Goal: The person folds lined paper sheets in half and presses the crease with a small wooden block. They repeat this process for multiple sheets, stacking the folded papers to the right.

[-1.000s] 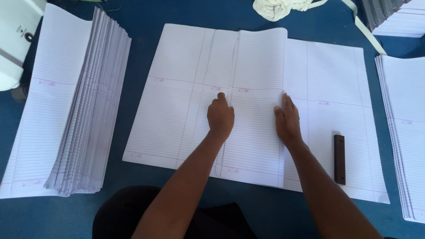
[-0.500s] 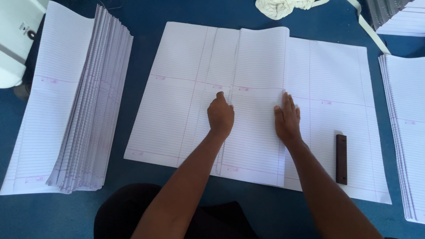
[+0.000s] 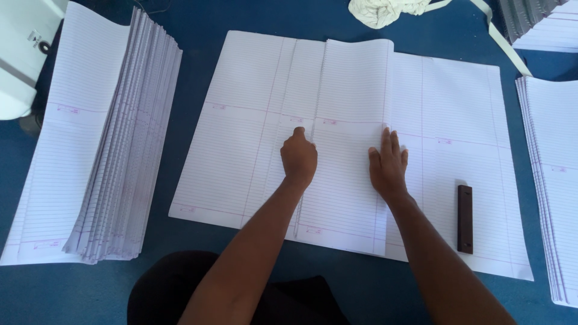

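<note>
Fingers, left hand: your left hand (image 3: 298,157) is curled into a loose fist, knuckles pressed down on the left edge of the folded sheet (image 3: 352,120); the fingers grip nothing.
Fingers, right hand: your right hand (image 3: 387,165) lies flat, palm down, fingers (image 3: 388,141) straight and close together, on the right edge of the same folded sheet; it holds nothing.
Folded sheet: a narrow panel of white ruled paper, lying on top of the large ruled sheets (image 3: 241,132) spread open at the middle of the bench (image 3: 198,24); its near end sits close to the bench's near edge, its far end rises in a slight curl.
Large ruled sheets: several overlapping, with pink margin lines crossing them, running from the middle of the bench toward its right side.
Dark bar: a small brown block (image 3: 464,218) lies lengthwise on the spread paper, just right of your right forearm, apart from the hand.
Left stack: a tall fanned pile of ruled sheets (image 3: 102,156) along the left side of the bench, well apart from your hands.
Right stack: another pile of ruled paper (image 3: 554,180) at the right edge, partly out of view.
Far edge: a crumpled pale cloth (image 3: 385,11) with a pale strap (image 3: 503,42) trailing toward the far right corner.
Bench: covered in blue.
</note>
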